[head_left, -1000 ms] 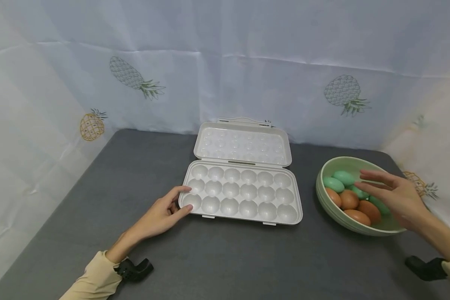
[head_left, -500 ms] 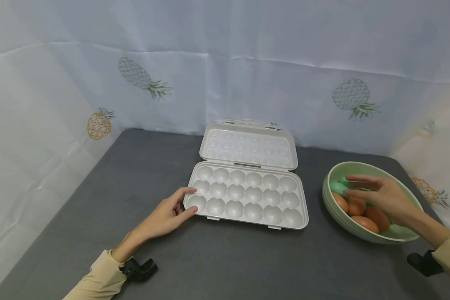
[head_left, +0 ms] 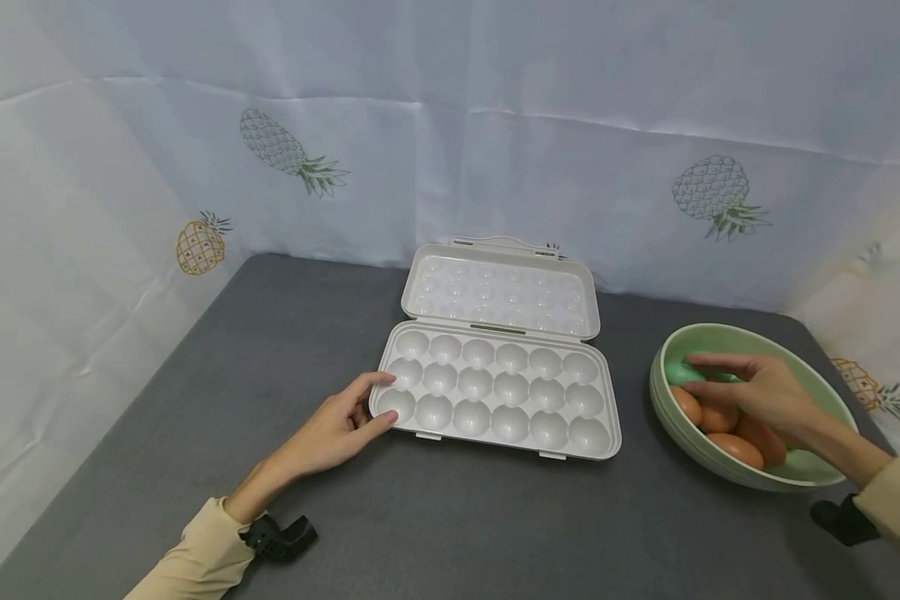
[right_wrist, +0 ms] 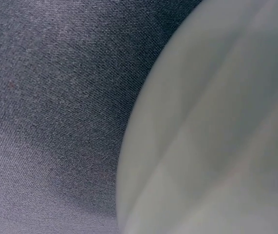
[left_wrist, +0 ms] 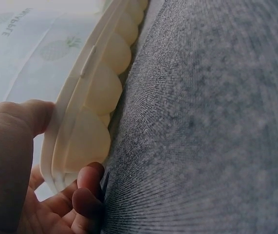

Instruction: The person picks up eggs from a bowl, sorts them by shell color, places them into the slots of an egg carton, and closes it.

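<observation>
A pale plastic egg box (head_left: pixel 493 433), lid (head_left: pixel 498 292) folded back, lies on the table with every visible cup bare. My left hand (head_left: pixel 337 429) holds its near left corner; in the left wrist view the thumb (left_wrist: pixel 40 114) presses the rim while curled fingers (left_wrist: pixel 90 178) sit under the cups. Inside the green bowl (head_left: pixel 675 429) on the right, my right hand (head_left: pixel 768 396) pinches a green egg (head_left: pixel 681 373) between thumb and fingertips. Brown eggs (head_left: pixel 735 450) lie below that hand, which hides part of the other eggs.
The dark grey table (head_left: pixel 480 525) reaches back to a white curtain (head_left: pixel 532 167) with pineapple prints, which also hangs at both sides. In the right wrist view the bowl's blurred outer wall (right_wrist: pixel 202 146) fills the right half, beside the table cloth.
My right hand has lowered into the bowl and moved left, its fingers closing round the green egg. The left hand keeps its place on the box. The head view has shifted slightly.
</observation>
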Available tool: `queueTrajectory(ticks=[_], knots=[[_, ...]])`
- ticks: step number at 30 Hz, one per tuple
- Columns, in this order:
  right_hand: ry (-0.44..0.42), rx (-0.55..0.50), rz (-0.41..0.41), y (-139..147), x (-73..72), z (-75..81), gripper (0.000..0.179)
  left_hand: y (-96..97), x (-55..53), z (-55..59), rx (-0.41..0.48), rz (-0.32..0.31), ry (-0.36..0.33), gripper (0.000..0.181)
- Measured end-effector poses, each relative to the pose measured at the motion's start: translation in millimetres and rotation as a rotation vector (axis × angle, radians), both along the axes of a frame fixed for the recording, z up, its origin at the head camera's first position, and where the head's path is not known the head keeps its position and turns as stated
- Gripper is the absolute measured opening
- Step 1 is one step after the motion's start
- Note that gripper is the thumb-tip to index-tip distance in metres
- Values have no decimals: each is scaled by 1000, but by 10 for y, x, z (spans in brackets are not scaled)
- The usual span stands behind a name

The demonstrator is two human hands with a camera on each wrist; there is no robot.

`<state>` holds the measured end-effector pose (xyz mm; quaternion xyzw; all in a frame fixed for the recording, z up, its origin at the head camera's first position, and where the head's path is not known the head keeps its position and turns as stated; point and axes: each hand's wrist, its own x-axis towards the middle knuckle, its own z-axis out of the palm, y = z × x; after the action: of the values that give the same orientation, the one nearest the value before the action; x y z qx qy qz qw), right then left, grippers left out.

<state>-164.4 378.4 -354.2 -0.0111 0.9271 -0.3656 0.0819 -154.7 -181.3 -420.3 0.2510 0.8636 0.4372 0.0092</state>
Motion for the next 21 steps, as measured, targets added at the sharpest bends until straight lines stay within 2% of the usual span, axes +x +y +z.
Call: queueTrajectory(ticks=[7, 12, 15, 21], knots=[[23, 1, 17, -52, 19, -2, 49, -1, 2, -4, 4, -6, 6, 44], [75, 11, 29, -100, 28, -25, 44, 2, -1, -6, -4, 0, -2, 45], [110, 21, 25, -122, 35, -38, 44, 5, 0, -6, -5, 1, -8, 45], [124, 31, 44, -143, 34, -59, 47, 9, 3, 0, 0, 3, -12, 44]])
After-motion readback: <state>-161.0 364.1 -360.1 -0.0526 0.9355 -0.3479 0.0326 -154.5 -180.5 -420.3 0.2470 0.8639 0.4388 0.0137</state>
